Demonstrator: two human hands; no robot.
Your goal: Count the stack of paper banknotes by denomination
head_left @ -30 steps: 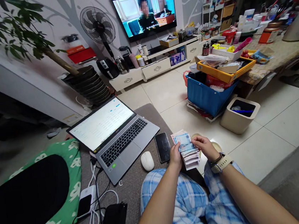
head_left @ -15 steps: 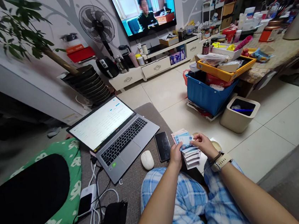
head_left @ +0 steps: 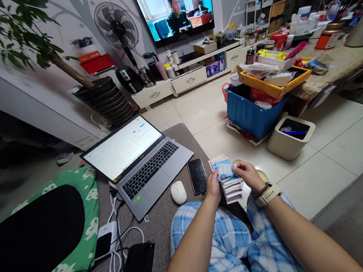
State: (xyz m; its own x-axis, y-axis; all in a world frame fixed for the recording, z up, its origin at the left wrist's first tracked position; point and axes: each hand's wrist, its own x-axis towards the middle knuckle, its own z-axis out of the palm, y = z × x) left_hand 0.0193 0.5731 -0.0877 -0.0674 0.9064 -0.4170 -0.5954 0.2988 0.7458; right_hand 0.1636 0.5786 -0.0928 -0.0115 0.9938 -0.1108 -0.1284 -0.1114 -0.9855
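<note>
My left hand (head_left: 213, 186) is closed around a fanned stack of what look like banknotes (head_left: 232, 190), thumb on top, above my lap. Pink and blue edges show at the top of the stack, pale stepped edges at the bottom. A blue-and-white banknote (head_left: 226, 171) lies across the front. My right hand (head_left: 249, 175) pinches its right end between thumb and fingers. The print on it is too small to read. Left of my left hand, a dark phone (head_left: 198, 176) rests on the grey seat (head_left: 181, 131).
An open laptop (head_left: 153, 173) and a white mouse (head_left: 179, 193) sit on the seat, with cables, a power bank (head_left: 105, 241) and a black pouch (head_left: 138, 266). On the floor stand a beige bin (head_left: 286, 144) and a loaded blue crate (head_left: 247, 114). A cluttered table (head_left: 338, 54) is at right.
The blue-and-white banknote has shifted and tilted slightly between my hands. My right hand has moved a little to the right; my left hand keeps its hold on the stack.
</note>
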